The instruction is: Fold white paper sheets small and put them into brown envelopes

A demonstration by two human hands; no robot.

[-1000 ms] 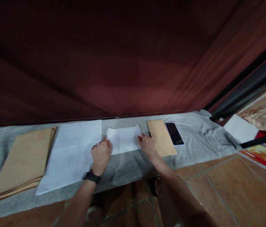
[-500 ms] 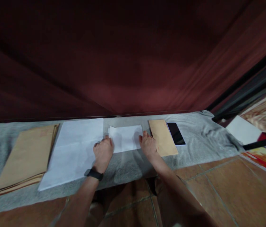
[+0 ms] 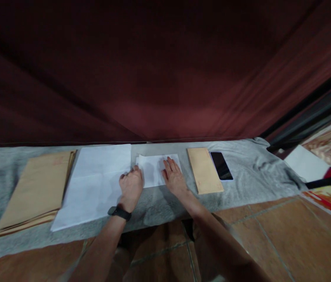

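Paper (image 3: pixel 150 170) lies long axis left-to-right; right hand (image 3: pixel 173 178) spread flat on it, left hand (image 3: pixel 131 186) curled against its edge.

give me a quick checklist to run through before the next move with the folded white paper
1. Right hand lies flat, fingers spread, on the folded paper: ok.
2. Left hand touches the paper's left edge, fingers curled: ok; whether it pinches the edge: cannot tell.
3. Paper lies flat on the grey cloth: ok.
4. A strip of cloth shows between the paper and the brown envelope: ok.
5. Phone lies beyond the envelope, apart from both hands: ok.
6. Paper's edges line up under the right hand: cannot tell, the hand covers them.
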